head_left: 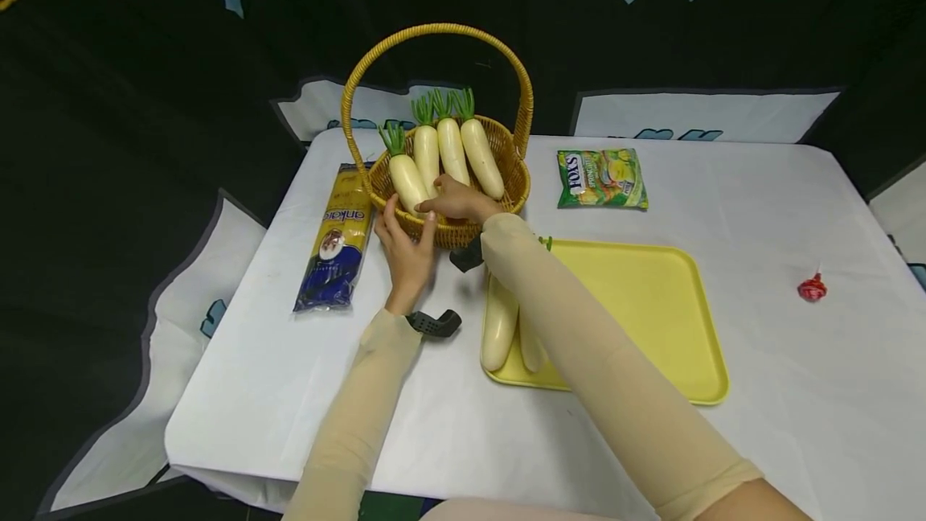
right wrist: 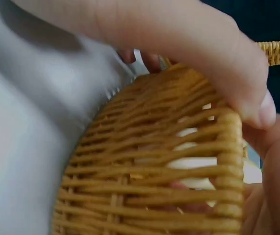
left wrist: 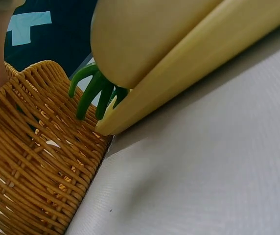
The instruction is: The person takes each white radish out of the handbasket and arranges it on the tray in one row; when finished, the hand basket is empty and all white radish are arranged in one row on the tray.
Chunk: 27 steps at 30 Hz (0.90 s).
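A wicker basket [head_left: 518, 175] with an arched handle holds several white daikon radishes [head_left: 452, 149] with green tops. At its near left side, my left hand [head_left: 408, 260] touches the basket with fingers spread along the outside and the thumb at the rim. My right hand [head_left: 463, 201] reaches over the near rim into the basket. Its thumb and index finger pinch the lower end of the leftmost daikon [head_left: 407, 180]. The right wrist view shows the wicker wall [right wrist: 145, 181] close up, with the left thumb [right wrist: 218, 58] across the rim.
A yellow tray [head_left: 651, 304] bears two daikons [head_left: 499, 328], partly covered by the right sleeve. Left of the basket lies a blue-and-yellow packet [head_left: 333, 239]. A green Fox's candy bag [head_left: 603, 178] and a red lollipop [head_left: 812, 289] lie on the right of the white table.
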Available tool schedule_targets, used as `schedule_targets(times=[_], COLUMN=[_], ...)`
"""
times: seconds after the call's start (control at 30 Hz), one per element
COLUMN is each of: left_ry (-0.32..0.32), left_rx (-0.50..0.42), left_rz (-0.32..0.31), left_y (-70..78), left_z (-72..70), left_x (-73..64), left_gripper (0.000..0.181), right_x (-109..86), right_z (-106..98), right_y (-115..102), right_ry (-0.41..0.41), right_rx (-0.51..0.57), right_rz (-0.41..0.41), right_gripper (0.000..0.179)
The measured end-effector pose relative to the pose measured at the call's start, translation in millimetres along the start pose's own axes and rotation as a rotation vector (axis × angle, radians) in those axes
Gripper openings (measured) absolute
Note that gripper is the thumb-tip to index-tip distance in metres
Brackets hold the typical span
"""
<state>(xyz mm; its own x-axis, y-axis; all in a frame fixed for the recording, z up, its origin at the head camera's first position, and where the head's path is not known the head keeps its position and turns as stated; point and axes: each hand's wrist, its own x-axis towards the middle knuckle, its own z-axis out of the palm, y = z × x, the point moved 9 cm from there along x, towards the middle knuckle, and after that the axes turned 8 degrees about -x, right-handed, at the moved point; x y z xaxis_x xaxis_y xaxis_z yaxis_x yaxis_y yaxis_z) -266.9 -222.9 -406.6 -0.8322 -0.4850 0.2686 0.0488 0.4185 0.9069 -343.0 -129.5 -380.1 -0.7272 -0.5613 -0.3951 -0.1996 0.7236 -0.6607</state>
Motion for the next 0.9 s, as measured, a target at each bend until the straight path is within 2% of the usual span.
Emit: schedule_targets(times=[0.2,0.43,0.77,0.9], left_ry=[-0.002,-0.005,0.0,0.006], left_rx=[0.014,0.012,0.01,0.011], left_rz=[-0.001,0.002,0.009,0.02], left_y=[0.6,1.9,0.7,2.3], left_z=[0.5,0.6,-0.9,-1.3], left_x=[-1.6,-2.8,-2.5,-0.4], left_gripper=[0.068,0.069,0.068,0.068], right_x=[2.6,2.1,4.2,5.2], right_z=[0.4,2.8,3.6,-0.7], right_y=[2.6,7.6,4.4,0.2], right_ry=[0.013,0.017,0.082,0.123], right_rx=[-0.042,-0.041,-0.065,-0.108], right_rz=[-0.041,-0.038,-0.06,-0.087], right_gripper=[0.076,0.076,0.068,0.062])
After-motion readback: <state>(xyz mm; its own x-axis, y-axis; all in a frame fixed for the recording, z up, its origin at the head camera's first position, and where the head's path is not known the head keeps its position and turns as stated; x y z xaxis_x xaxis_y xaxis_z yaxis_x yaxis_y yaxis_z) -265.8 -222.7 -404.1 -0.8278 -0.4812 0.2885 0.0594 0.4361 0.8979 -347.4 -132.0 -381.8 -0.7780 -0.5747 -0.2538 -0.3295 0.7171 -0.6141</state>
